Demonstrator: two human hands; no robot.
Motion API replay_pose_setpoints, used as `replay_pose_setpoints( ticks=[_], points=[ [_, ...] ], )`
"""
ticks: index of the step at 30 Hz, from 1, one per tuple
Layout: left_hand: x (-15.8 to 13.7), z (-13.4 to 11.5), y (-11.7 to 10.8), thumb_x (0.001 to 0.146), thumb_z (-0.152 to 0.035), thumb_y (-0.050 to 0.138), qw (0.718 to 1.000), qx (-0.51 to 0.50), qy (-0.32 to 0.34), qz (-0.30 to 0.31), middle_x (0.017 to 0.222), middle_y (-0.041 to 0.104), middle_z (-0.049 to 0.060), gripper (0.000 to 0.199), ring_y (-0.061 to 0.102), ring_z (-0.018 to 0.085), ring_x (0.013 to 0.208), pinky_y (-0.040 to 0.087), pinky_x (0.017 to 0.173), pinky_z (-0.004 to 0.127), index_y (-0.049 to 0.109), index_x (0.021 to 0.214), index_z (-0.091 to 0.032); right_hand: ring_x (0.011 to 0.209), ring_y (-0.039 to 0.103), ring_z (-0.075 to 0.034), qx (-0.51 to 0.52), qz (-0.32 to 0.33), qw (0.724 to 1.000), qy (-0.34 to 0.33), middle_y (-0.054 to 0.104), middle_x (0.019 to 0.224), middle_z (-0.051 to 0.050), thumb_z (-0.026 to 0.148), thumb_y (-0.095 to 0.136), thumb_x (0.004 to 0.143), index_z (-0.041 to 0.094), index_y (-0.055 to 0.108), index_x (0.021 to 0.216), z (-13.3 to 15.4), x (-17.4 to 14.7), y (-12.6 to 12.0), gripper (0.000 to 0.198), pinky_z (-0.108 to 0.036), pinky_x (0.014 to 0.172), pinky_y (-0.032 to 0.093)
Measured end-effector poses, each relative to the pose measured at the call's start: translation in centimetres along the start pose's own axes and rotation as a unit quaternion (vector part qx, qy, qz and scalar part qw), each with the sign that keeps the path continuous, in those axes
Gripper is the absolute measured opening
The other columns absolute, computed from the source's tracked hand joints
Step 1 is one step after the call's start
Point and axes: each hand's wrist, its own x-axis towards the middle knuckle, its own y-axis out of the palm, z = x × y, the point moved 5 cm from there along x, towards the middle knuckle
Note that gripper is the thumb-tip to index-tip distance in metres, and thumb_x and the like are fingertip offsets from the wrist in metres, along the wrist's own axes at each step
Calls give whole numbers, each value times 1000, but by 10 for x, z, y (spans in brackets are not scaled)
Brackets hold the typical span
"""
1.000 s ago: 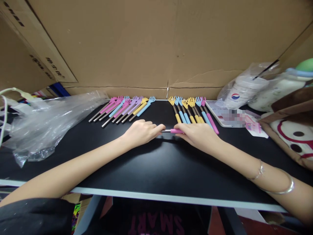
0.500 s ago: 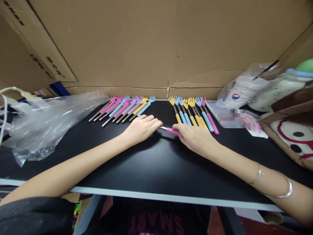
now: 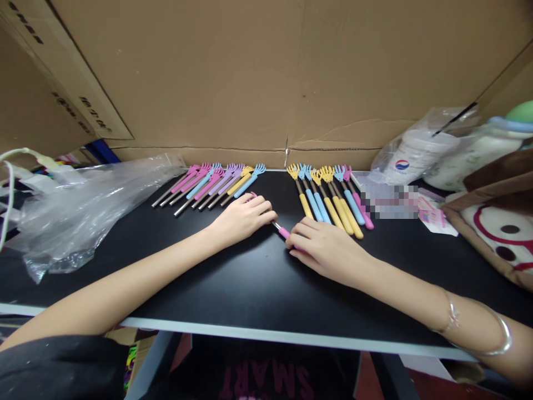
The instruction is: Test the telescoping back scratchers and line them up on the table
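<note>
Presently, the left hand [image 3: 246, 216] is clamped on the shaft [image 3: 276, 225] of a pink scratcher [image 3: 285, 233], the right hand [image 3: 320, 244] round its handle, over the tabletop's [image 3: 237, 283] centre. A slack grip could let the smooth shaft slip; a right-hand swing toward two o'clock could scatter the yellow-handled scratchers [image 3: 342, 215]. Long axis: claw end [image 3: 254, 194] apparently toward half past ten, handle toward half past four.

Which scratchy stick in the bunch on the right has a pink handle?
The back scratcher at the far right end of that bunch: its handle is pink, while the others there have yellow or blue handles.
</note>
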Motion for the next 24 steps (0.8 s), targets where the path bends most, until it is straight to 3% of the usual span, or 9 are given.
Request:
replay_pose_setpoints(
  ticks=[9,15,24],
  points=[
    [1,0,3,98,-28,36,999,-44,-5,10,94,62,4,26,55,15,88,40,82,28,59,99,-18,90,52,-18,56,-1,998,-9,59,91,-9,27,44,92,16,64,96,5,1,3,22,-32,79,46],
    [0,0,7,98,-26,34,995,-101,5,20,103,63,7,29,55,16,98,46,87,27,58,107,-14,98,52,-19,87,8,996,-19,59,99,-11,28,40,93,16,61,108,9,0,2,28,-34,83,47],
    [-2,0,6,93,-16,41,990,-143,9,8,117,63,8,31,56,17,112,46,98,31,55,120,-14,112,49,-25,99,26,994,-33,54,120,-13,56,50,83,18,58,120,9,-2,-1,54,-42,94,42]
  ],
)
